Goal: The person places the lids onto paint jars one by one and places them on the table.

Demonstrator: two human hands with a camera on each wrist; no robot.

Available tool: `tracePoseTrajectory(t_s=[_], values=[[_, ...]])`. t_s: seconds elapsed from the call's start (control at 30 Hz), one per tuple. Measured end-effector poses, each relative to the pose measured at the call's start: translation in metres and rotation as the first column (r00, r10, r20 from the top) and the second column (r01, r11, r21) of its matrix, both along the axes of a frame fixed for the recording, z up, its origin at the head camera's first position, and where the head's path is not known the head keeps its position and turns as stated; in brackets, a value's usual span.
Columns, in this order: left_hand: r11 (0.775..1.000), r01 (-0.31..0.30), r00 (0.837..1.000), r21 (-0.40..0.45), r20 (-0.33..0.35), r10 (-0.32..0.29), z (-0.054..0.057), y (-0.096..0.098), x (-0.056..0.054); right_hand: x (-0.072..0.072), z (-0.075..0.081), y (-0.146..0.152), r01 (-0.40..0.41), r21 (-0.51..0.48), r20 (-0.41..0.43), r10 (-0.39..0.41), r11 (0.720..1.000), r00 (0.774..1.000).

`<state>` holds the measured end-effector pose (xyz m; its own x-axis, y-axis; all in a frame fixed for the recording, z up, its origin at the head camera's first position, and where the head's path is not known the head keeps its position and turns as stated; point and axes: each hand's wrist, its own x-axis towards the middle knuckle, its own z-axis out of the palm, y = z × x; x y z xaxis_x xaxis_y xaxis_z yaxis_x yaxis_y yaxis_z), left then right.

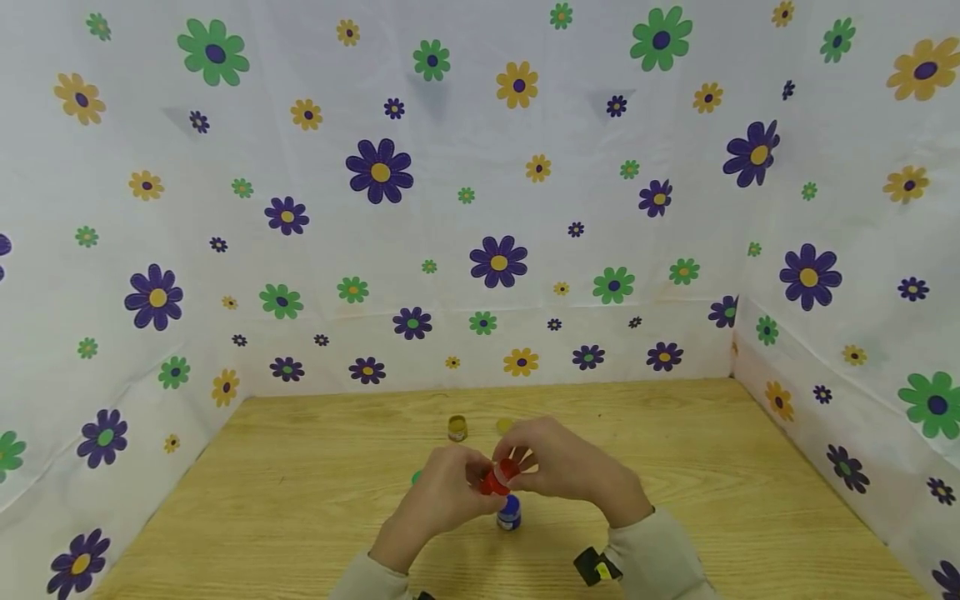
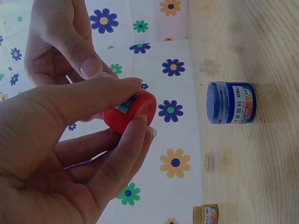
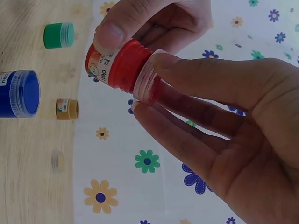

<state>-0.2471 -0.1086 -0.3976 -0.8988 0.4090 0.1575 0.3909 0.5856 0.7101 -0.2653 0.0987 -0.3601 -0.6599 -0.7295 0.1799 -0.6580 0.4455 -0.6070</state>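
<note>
Both forearms come in from the near edge, hands raised over the table and meeting near mid-table. Left hand [image 1: 450, 492] grasps the red paint jar [image 3: 124, 65] by its body, thumb on one side, fingers curled round the other. Right hand [image 1: 558, 467] grasps the clear-sided cap [image 3: 148, 79], thumb against fingertips; red threads show between cap and body. Can't tell if cap and neck touch. Jar is tilted, held off the wood between the two hands, cap end toward the right hand.

Edges: wooden tabletop [image 1: 300, 517] runs back to the flowered cloth [image 1: 442, 217], which stands as a wall at the back and on both sides. Wide wood left and right of the arms; back cloth well beyond the hands.

Around: blue paint jar [image 1: 509, 515] upright, capped, just under the hands on the near side, closest thing in the way below. Green paint jar [image 3: 58, 35] capped, upright, mostly hidden behind the left hand from the head view. Yellow paint jar [image 1: 457, 428] upright, uncapped, farther back; yellow lid [image 1: 505, 426] lies to its right, partly behind the right hand. Black piece [image 1: 596, 567] with a yellow patch at the right sleeve [image 1: 660, 554].
</note>
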Motion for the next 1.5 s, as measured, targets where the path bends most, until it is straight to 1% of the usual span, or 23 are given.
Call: tracePoseTrajectory(t_s=[0.23, 0.4, 0.7, 0.8, 1.07, 1.3, 1.5], values=[[1.0, 0.007, 1.0, -0.009, -0.023, -0.007, 0.0015, 0.0005, -0.0004, -0.0008, -0.003, -0.0015, -0.013, 0.013, -0.004, 0.013, 1.0, 1.0], [1.0, 0.014, 1.0, -0.005, -0.013, -0.014, 0.0024, 0.0009, 0.0, -0.0009, -0.0034, -0.0015, -0.011, 0.016, 0.0, 0.011, 1.0, 1.0], [1.0, 0.023, 1.0, 0.007, 0.016, -0.023, 0.0046, 0.0022, 0.004, -0.0008, -0.0051, -0.0015, -0.005, 0.048, -0.001, 0.005, 0.999, 1.0], [1.0, 0.024, 1.0, 0.006, 0.017, -0.024, 0.005, 0.0026, 0.004, -0.001, -0.0046, -0.001, -0.003, 0.052, -0.011, 0.004, 0.999, 1.0], [1.0, 0.023, 1.0, -0.003, 0.012, -0.023, 0.0067, 0.0029, 0.0041, -0.0008, -0.0035, -0.001, 0.011, 0.06, -0.001, -0.011, 0.998, 1.0], [0.999, 0.034, 0.999, -0.002, 0.014, -0.034, 0.0068, 0.0026, 0.0053, -0.002, -0.006, -0.0015, 0.011, 0.069, -0.052, -0.007, 0.998, 0.999], [0.999, 0.05, 0.999, 0.014, -0.001, -0.05, 0.0055, 0.0022, 0.0049, -0.0024, -0.0051, -0.001, 0.033, 0.081, -0.011, -0.033, 0.996, 0.999]])
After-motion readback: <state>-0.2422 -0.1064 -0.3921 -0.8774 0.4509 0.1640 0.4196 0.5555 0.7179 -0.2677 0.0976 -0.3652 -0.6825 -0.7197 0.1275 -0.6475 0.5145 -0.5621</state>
